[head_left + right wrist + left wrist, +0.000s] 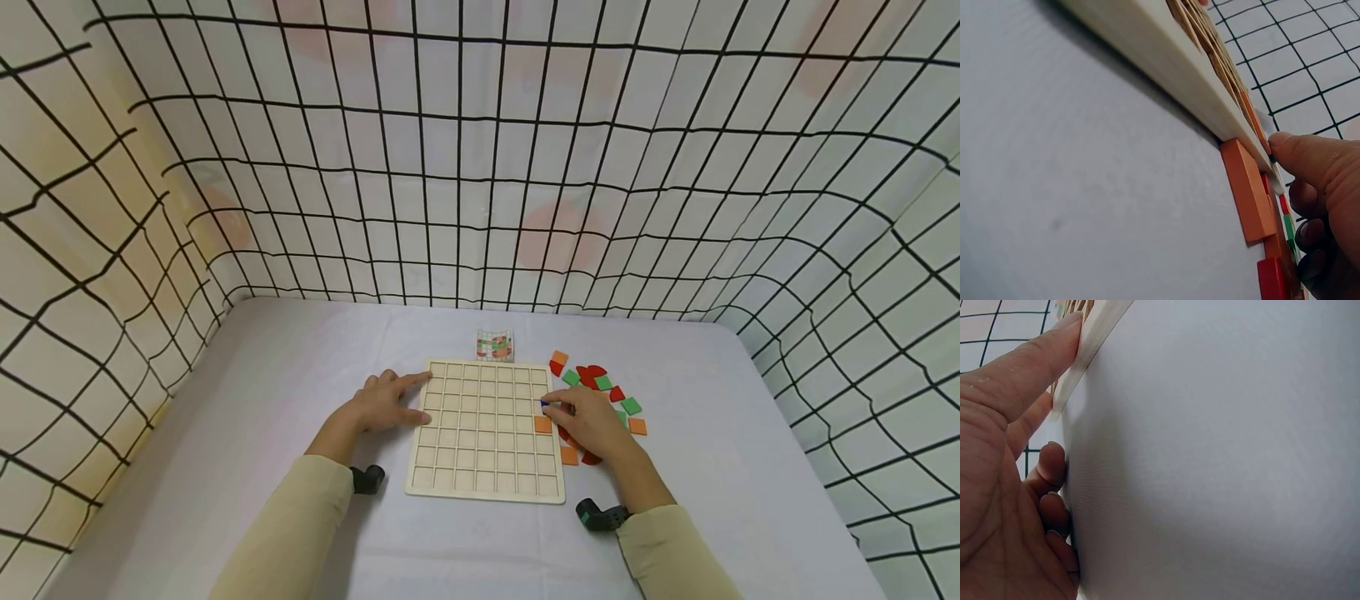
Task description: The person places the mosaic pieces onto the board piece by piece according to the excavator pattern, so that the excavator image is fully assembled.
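A pale wooden grid board (476, 433) lies flat on the white cloth between my two hands. My left hand (381, 405) rests at its left side, thumb and index finger spread and touching the edge, while its other fingertips curl loosely on the cloth in the left wrist view. Over the board's right edge, my right hand (592, 419) pinches a small blue piece (544, 403) between thumb and fingers; most of that piece is hidden. Just below it an orange square tile (542, 425) sits in a cell of the right column.
Loose green, red and orange pieces lie right of the board, among them a green square (631, 406) and an orange square (637, 427), some partly under my right hand. A small printed pattern card (495, 344) lies behind the board. Black wire mesh (480, 179) surrounds the table.
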Available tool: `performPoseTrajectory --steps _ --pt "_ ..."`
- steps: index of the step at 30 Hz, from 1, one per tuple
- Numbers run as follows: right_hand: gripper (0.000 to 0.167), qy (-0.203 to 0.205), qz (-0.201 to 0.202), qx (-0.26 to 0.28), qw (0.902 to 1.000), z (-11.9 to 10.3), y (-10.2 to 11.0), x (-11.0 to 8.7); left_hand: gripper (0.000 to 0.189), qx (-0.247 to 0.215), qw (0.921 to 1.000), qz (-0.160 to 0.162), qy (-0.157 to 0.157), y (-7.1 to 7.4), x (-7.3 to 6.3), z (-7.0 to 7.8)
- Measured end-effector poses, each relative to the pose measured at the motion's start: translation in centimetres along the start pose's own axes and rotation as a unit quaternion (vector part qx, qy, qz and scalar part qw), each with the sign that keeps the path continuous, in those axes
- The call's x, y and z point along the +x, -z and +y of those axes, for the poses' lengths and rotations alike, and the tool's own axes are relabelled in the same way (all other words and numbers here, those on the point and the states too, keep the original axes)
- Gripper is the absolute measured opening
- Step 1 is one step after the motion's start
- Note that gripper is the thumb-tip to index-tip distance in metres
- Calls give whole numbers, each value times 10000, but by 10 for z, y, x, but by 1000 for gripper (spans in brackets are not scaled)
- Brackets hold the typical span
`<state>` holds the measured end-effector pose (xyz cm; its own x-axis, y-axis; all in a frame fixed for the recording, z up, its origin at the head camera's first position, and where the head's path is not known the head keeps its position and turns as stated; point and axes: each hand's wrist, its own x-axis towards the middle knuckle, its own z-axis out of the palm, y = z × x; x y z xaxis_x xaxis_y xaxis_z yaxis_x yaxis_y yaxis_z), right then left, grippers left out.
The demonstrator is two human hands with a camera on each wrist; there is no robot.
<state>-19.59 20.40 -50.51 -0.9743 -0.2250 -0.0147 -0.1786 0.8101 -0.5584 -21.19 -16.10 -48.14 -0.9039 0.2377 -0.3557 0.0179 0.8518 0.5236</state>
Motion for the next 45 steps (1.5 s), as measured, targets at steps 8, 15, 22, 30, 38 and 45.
performPoseTrajectory --steps 8,15,22,30,38,45 --pt "24 -8 57 -77 10000 -3 2 -1 83 -14 10000 26 4 0 1 0" --pt "23 -138 64 -1 9999 -5 2 -2 83 -16 10000 14 28 0 0 1" --pt "23 -147 188 -4 9997 -5 0 -2 83 5 10000 36 39 0 0 0" --pt "28 -527 241 254 9980 3 5 -2 84 30 10000 59 39 -2 2 -2" --pt "31 -877 749 -247 9930 34 33 11 84 27 9999 90 49 -3 3 -2" --pt "35 -1064 550 -356 9922 62 50 29 84 21 10000 94 6 -3 4 -3"
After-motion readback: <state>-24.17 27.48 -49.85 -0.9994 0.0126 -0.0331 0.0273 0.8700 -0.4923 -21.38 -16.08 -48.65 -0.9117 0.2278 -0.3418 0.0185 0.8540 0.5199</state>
